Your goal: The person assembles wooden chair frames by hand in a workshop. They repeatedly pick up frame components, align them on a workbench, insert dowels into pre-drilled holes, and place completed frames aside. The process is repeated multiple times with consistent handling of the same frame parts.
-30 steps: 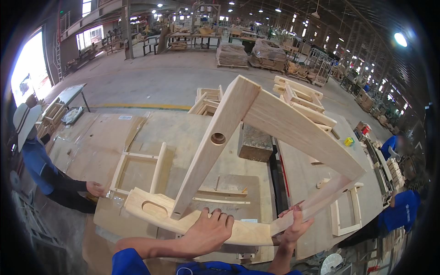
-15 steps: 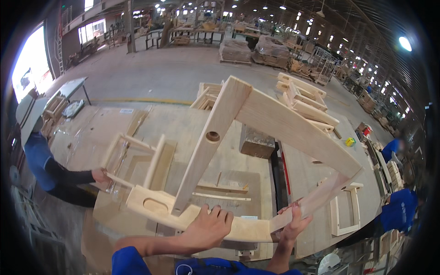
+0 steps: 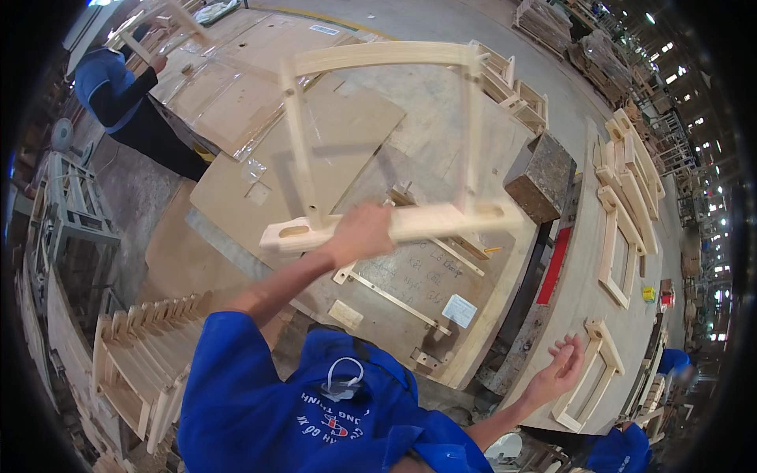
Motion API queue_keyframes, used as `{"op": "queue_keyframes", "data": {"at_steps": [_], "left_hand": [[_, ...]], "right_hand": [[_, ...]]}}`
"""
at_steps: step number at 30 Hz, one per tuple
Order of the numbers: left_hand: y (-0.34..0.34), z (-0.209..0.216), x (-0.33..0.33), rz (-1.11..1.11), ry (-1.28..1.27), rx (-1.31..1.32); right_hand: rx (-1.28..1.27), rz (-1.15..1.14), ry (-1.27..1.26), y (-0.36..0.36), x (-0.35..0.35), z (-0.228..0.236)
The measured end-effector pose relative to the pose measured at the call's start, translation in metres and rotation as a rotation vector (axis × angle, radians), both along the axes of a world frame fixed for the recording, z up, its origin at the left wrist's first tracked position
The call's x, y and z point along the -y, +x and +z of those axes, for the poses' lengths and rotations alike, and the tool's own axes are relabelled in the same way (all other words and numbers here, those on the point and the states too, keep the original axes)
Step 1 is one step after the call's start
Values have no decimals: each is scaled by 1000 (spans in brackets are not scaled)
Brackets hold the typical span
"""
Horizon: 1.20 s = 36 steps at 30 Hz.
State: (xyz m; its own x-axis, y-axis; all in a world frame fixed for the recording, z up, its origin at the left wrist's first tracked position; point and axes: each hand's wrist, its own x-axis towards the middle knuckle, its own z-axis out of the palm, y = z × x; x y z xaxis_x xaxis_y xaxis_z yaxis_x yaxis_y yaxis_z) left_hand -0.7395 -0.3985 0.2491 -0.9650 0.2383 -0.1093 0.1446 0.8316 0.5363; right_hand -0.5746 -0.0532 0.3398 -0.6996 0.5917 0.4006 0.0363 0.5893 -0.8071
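A four-sided pale wooden frame (image 3: 441,224) is held up over the workbench, slightly blurred. Its thick near rail has an oval slot towards each end, and two uprights run from it to a curved far rail. My left hand (image 3: 363,235) grips the near rail left of its middle. Off to the right, my right hand (image 3: 558,370) is away from the frame, holding nothing, its fingers loosely spread. Beside that hand, a smaller wooden frame (image 3: 590,378) lies on the right-hand table. Below the held frame are a marked board (image 3: 394,272) and a thin wooden strip (image 3: 398,303) with holes.
A heavy block (image 3: 542,177) stands at the bench's right, beside a gap with a red strip (image 3: 554,266). More frames (image 3: 631,181) are stacked on the right table. Several assembled pieces (image 3: 150,363) stand in a row at lower left. A co-worker (image 3: 118,87) carries another frame at far left.
My right hand has let go of the frame and moved right. The frame has turned and lies flatter, held by my left hand alone. My view has swung, and the co-worker has lifted their frame.
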Motion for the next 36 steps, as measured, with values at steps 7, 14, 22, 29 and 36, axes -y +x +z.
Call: {"op": "queue_keyframes", "data": {"at_steps": [7,14,22,29,36], "left_hand": [[-140,-128,83,381,32,102],[-227,-239,127,418,-152,273],[-267,-325,102,-59,829,822],[-287,-265,-32,-171,143,437],[-271,-189,-50,-105,-145,-437]], "right_hand": [[239,-227,131,65,-16,-40],[396,-450,131,109,-1,-39],[603,-603,192,148,20,-15],[570,-492,150,169,12,-30],[617,-661,107,233,28,-39]]}}
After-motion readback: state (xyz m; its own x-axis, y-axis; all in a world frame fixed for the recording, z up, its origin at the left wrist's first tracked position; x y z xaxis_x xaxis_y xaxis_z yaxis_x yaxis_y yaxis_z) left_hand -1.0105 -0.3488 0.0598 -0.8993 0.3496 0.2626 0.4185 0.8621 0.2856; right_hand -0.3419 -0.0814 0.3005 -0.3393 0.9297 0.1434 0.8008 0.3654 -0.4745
